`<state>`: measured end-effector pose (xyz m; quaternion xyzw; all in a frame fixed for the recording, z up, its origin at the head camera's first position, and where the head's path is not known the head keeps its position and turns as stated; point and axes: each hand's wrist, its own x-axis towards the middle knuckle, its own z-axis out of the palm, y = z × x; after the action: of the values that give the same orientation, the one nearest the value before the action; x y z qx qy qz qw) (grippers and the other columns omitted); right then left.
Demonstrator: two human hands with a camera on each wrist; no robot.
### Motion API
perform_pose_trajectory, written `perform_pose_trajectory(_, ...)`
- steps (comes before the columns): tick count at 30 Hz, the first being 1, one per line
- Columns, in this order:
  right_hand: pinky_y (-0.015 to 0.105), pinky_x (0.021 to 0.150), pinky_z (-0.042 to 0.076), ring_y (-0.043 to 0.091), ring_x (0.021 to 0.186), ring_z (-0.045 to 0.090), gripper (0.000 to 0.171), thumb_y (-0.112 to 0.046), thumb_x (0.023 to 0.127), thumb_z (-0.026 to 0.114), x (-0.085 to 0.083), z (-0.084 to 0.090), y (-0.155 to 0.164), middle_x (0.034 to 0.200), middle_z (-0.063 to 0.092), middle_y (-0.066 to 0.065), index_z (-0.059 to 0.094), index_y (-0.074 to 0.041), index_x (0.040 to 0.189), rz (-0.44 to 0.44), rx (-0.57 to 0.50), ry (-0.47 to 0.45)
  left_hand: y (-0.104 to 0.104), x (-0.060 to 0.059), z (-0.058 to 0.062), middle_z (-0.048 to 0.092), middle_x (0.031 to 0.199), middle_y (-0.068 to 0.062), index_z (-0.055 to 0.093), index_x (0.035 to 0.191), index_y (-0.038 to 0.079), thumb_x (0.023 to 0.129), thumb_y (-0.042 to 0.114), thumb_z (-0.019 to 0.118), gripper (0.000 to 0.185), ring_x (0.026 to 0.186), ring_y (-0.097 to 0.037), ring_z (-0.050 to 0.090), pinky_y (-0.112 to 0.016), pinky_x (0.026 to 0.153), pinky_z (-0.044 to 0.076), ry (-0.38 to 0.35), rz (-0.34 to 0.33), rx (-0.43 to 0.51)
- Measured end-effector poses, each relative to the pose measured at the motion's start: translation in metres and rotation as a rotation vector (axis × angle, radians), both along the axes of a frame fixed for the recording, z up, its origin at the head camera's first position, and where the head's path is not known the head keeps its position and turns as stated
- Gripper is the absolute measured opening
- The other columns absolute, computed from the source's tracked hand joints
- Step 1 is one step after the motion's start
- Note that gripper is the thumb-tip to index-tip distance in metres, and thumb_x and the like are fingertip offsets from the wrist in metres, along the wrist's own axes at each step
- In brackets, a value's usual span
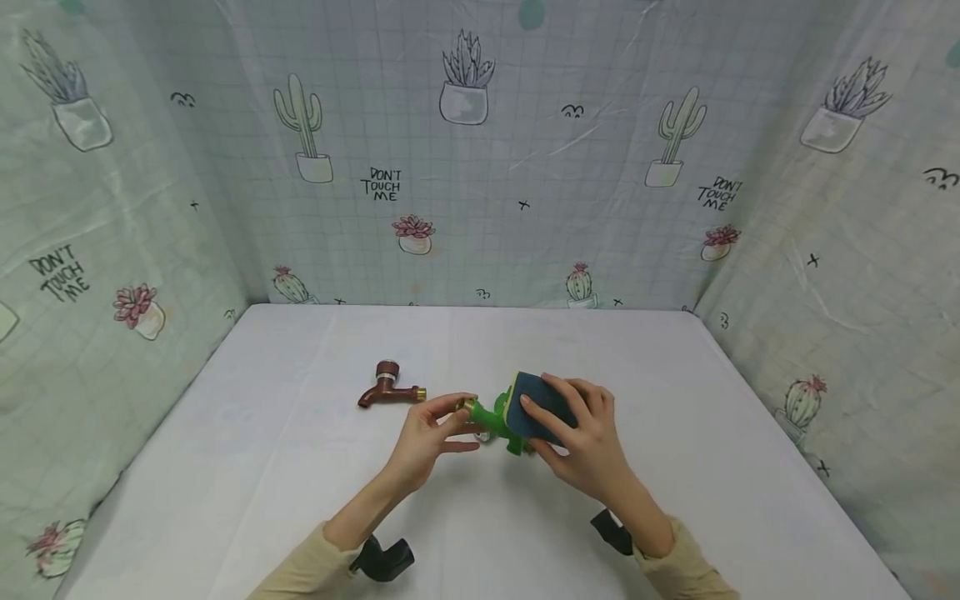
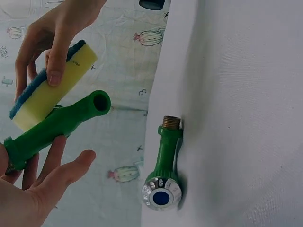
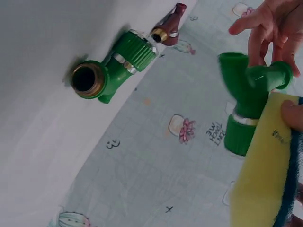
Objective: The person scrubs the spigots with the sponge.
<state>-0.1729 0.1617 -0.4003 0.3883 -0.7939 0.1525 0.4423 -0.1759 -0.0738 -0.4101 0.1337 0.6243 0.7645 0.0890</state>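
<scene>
My left hand (image 1: 438, 429) pinches the brass end of a green plastic faucet (image 1: 495, 417) just above the white table (image 1: 300, 500). My right hand (image 1: 581, 437) grips a yellow sponge (image 1: 542, 406) with a blue scouring side and holds it against the faucet's body. In the left wrist view the held faucet (image 2: 57, 125) lies across my left fingers, with the sponge (image 2: 45, 97) above it. The right wrist view shows the same faucet (image 3: 246, 94) against the sponge (image 3: 260, 179).
A brown faucet (image 1: 390, 387) lies on the table left of my hands. A second green faucet (image 2: 165, 156) with a brass thread lies on the table by the hands (image 3: 113, 64). Cactus-print cloth walls (image 1: 480, 167) enclose three sides.
</scene>
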Motion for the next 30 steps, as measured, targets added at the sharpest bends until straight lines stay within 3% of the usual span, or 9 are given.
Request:
perform_pose_trajectory(6,0.049,0.079,0.03,0.035,0.102,0.041,0.038,-0.04,0.086,0.053,0.002,0.003,-0.009,0.124,0.049,0.018,0.06,-0.018,0.116,-0.08,0.029,-0.049,0.006,0.001,0.0,0.06,0.1,0.0,0.051,0.118,-0.007,0.085,0.017,0.059,0.042,0.082,-0.014,0.067,-0.045,0.073,0.054,0.019,0.021,-0.013)
perform_pose_trajectory(10,0.05,0.081,0.03,0.035,0.104,0.041,0.037,-0.038,0.085,0.056,0.001,0.005,-0.011,0.125,0.048,0.018,0.06,-0.018,0.116,-0.06,0.016,-0.054,0.004,0.001,-0.001,0.06,0.1,0.001,0.049,0.12,-0.007,0.087,0.019,0.056,0.043,0.086,-0.02,0.067,-0.047,0.074,0.053,0.007,0.006,0.005)
perform_pose_trajectory(15,0.053,0.082,0.032,0.037,0.104,0.041,0.037,-0.04,0.089,0.046,0.0,0.003,-0.008,0.123,0.048,0.02,0.06,-0.017,0.114,0.005,-0.017,-0.025,-0.002,-0.001,-0.001,0.063,0.097,0.003,0.044,0.124,-0.007,0.09,0.022,0.051,0.046,0.091,-0.025,0.065,-0.05,0.076,0.051,-0.062,-0.021,0.058)
perform_pose_trajectory(23,0.053,0.079,0.038,0.037,0.105,0.04,0.036,-0.038,0.088,0.047,-0.001,-0.004,0.003,0.123,0.048,0.021,0.06,-0.017,0.114,0.045,-0.05,-0.016,-0.005,-0.002,0.004,0.057,0.103,-0.001,0.046,0.123,-0.003,0.088,0.028,0.053,0.047,0.093,-0.029,0.064,-0.052,0.077,0.05,-0.219,-0.006,0.159)
perform_pose_trajectory(30,0.047,0.076,0.043,0.034,0.106,0.039,0.035,-0.038,0.087,0.05,0.0,-0.009,0.012,0.124,0.047,0.02,0.061,-0.017,0.113,0.053,-0.092,-0.047,-0.006,-0.002,0.003,0.058,0.103,0.0,0.045,0.122,0.001,0.089,0.03,0.051,0.044,0.1,-0.035,0.06,-0.055,0.08,0.048,-0.291,-0.033,0.2)
